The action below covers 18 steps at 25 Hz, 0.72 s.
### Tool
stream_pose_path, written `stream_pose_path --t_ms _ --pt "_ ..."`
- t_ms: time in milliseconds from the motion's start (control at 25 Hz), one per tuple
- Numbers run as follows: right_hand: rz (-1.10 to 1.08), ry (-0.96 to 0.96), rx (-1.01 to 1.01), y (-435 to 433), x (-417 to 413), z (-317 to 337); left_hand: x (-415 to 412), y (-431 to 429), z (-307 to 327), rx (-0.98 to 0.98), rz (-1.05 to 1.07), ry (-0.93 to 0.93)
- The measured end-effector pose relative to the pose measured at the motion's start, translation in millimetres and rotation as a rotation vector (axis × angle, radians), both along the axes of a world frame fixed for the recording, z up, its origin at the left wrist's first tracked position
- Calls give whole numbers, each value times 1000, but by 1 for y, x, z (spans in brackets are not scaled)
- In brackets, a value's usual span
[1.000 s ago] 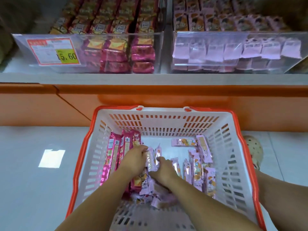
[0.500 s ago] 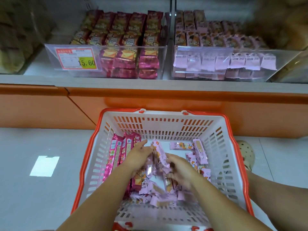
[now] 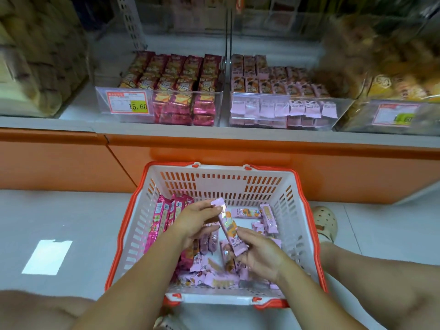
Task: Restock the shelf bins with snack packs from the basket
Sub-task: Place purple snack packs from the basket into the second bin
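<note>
From the head camera, I am looking down into a white basket [image 3: 215, 184] with an orange rim, which is sitting on the pale floor [image 3: 71, 215] against the orange shelf base [image 3: 238, 151].

Both hands are working inside it. The left hand [image 3: 195, 221] is pinching the upper end of a pale pink snack pack [image 3: 230, 231] between thumb and fingertips, with the other fingers loosely bent beneath it. The right hand [image 3: 260, 257] is curling its fingers round the lower end of the same pack, palm turned up. It seems to be clutching a few more packs underneath, though I cannot tell how many. The pack is slanting between the two hands, above the basket's bottom.

More pale pink packs [image 3: 209, 279] are lying loose across the bottom and by the right wall. Several magenta packs [image 3: 164, 217] are standing on edge along the left wall, just beside the left wrist.

Up on the shelf, I am seeing two clear bins side by side. The left bin [image 3: 123, 118] is holding rows of red and magenta packs and is carrying a price label [image 3: 127, 105] reading 15.60. The right bin [image 3: 342, 120] is holding pale pink packs like the one in the hands.

A foot in a cream clog [image 3: 325, 222] is resting just right of the basket.
</note>
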State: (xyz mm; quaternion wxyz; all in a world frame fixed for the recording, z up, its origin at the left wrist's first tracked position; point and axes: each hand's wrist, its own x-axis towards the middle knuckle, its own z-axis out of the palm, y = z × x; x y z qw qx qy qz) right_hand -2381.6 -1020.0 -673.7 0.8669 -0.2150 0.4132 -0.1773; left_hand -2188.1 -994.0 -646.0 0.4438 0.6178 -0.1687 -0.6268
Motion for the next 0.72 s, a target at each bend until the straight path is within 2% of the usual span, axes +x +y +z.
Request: stream_pose_path --t_ms 160,320,400,520,640,720 --pt "17 21 -54 9 -8 16 -7 8 20 -47 -40 -63" --pt "133 231 -357 7 -12 65 -12 4 61 -139 -117 -184" --pt "123 272 -488 -5 -12 96 -14 -7 98 -250 -166 -257" --pt "42 218 -665 -29 -13 158 -14 -30 168 -481 -161 -375" --pt "-53 158 -820 -64 -14 222 -1 -58 223 -726 -11 -621" --pt "-139 248 -963 -100 -9 256 14 -82 239 -803 58 -919"
